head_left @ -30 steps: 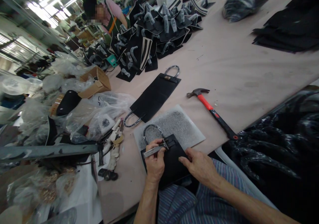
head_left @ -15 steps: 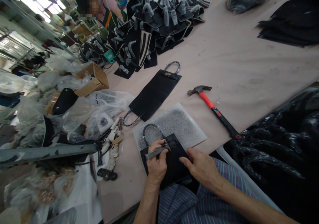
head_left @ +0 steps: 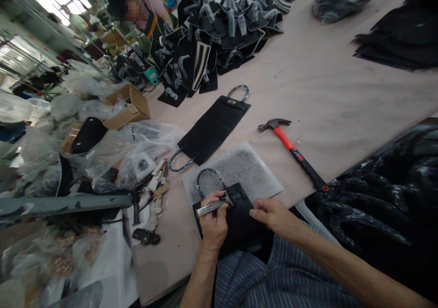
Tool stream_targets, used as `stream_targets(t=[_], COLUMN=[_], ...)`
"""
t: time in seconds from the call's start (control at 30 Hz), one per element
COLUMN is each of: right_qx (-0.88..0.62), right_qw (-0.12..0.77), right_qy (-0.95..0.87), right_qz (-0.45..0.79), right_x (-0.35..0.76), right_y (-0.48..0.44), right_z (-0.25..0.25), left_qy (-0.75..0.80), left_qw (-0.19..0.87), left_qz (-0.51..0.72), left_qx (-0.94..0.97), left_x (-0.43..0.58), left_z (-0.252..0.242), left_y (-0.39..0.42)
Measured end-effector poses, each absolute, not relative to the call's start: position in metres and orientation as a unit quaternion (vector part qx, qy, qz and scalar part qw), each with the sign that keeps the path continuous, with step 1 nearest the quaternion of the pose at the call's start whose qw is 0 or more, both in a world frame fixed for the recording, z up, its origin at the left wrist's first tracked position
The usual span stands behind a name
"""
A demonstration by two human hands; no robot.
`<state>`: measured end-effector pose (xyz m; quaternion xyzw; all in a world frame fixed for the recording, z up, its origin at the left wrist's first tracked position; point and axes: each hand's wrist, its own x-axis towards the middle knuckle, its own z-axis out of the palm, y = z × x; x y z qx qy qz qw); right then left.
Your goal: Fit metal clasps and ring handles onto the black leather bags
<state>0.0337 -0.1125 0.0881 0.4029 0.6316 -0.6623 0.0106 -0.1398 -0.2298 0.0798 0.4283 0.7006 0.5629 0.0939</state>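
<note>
One metal tool [head_left: 206,208], held in my left hand [head_left: 215,223] as I view remotely, one black bag panel [head_left: 241,214] beneath, overlapping the speckled board [head_left: 255,169], right hand [head_left: 275,215] at panel's edge, its pinch I cannot tell, one hammer [head_left: 298,155] right of the board.

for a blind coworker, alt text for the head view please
A person's left hand holds a metal bar over a black panel with a looped handle, the right hand at the panel's edge. A red-and-black hammer lies nearby on the table.
</note>
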Motion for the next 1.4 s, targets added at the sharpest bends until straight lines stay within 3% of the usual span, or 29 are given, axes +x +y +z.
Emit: stream_targets(t=[0.3, 0.6, 0.87, 1.17, 1.4], right_qx=[0.414, 0.422, 0.397, 0.443, 0.445], right_qw=[0.029, 0.007, -0.036, 0.021, 0.029], right_qy=[0.771, 0.750, 0.532, 0.457, 0.396], right_qz=[-0.483, -0.509, -0.747, -0.771, -0.802], right_x=[0.021, 0.021, 0.016, -0.043, -0.052], right_y=[-0.109, -0.111, -0.106, -0.073, -0.075], right_z=[0.100, 0.094, 0.105, 0.129, 0.115], left_qy=[0.673, 0.674, 0.687, 0.666, 0.599], left_qw=[0.085, 0.088, 0.047, 0.011, 0.016], left_qz=[0.575, 0.558, 0.563, 0.585, 0.636], left_qx=[0.457, 0.476, 0.457, 0.462, 0.487], left_x=[-0.143, -0.143, -0.141, -0.144, -0.139], left_z=[0.080, 0.076, 0.081, 0.079, 0.079], left_y=[-0.228, -0.228, -0.231, -0.233, -0.233])
